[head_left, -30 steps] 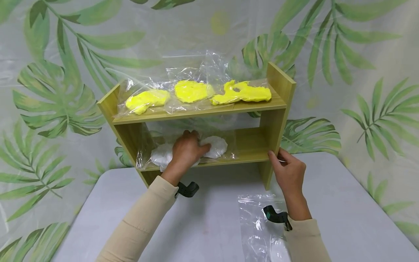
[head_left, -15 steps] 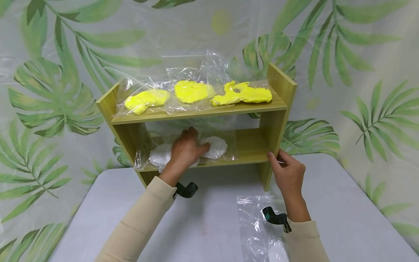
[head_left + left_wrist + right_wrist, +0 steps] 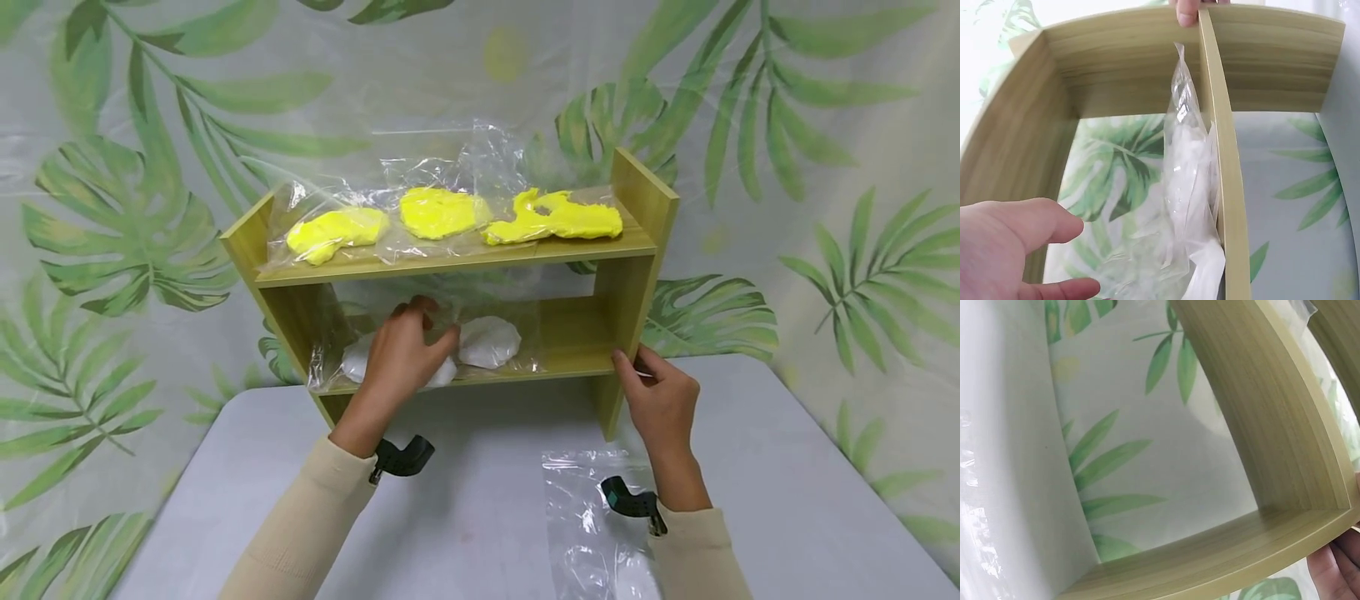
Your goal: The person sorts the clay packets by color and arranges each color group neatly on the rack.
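Observation:
My left hand (image 3: 402,350) hovers in the lower compartment of a small wooden shelf (image 3: 457,266), before clear plastic bags of white, clay-like lumps (image 3: 490,342). Its thumb and fingers are parted with nothing between them; in the left wrist view they stand apart from the bagged white lumps (image 3: 1186,156). Part of the left white lump is hidden behind the hand. At the shelf's right side panel, my right hand (image 3: 666,396) pinches the edge where the lower board meets it. In the right wrist view, fingers (image 3: 1334,569) of that hand show at the panel's outer side.
Yellow clay-like lumps (image 3: 442,212) in clear bags lie along the top board. Another clear bag (image 3: 588,517) with something white lies on the white table (image 3: 480,533), near the right forearm. A leaf-patterned curtain (image 3: 847,250) hangs behind and beside the table.
My left hand has let go of the bagged white lumps and drawn slightly left and back, fingers parted. The right hand keeps its hold on the shelf.

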Demonstrator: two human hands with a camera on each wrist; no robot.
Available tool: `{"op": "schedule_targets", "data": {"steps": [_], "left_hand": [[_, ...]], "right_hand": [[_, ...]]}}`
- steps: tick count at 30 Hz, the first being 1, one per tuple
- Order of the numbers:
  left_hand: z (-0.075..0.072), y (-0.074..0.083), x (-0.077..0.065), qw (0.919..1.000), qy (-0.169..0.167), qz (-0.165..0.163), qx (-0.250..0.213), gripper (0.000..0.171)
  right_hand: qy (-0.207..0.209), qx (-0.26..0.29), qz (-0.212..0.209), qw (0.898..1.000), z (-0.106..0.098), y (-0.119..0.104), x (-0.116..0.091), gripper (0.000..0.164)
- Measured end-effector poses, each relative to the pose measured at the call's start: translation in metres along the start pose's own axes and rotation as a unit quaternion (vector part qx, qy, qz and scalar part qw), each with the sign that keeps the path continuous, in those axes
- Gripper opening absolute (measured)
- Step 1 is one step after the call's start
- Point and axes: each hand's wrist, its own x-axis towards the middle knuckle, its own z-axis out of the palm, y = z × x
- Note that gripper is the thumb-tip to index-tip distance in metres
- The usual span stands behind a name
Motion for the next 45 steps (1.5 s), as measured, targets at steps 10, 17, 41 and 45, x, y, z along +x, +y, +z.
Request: {"op": "schedule_targets", "data": {"steps": [10,17,41,45], "left_hand": [[-0.008,0.004,-0.029,0.9981,0.013,0.045,-0.039,0.036],[-0.004,0.011,-0.047,0.9945,-0.006,0.042,-0.095,0.037],[0.037,-0.02,-0.098,0.9676,-0.088,-0.072,-0.225,0.025],[0.048,-0.026,-0.106,0.9579,-0.102,-0.087,-0.254,0.025]], "right_hand": [[0.003,0.002,-0.008,1.0,0.002,0.001,-0.001,0.025],[0.006,0.003,-0.003,1.0,0.0,0.001,-0.001,0.026],[0.005,0.007,-0.005,1.0,0.004,0.001,0.0,0.024],[0.005,0.007,-0.002,1.0,0.003,0.001,0.0,0.025]]}}
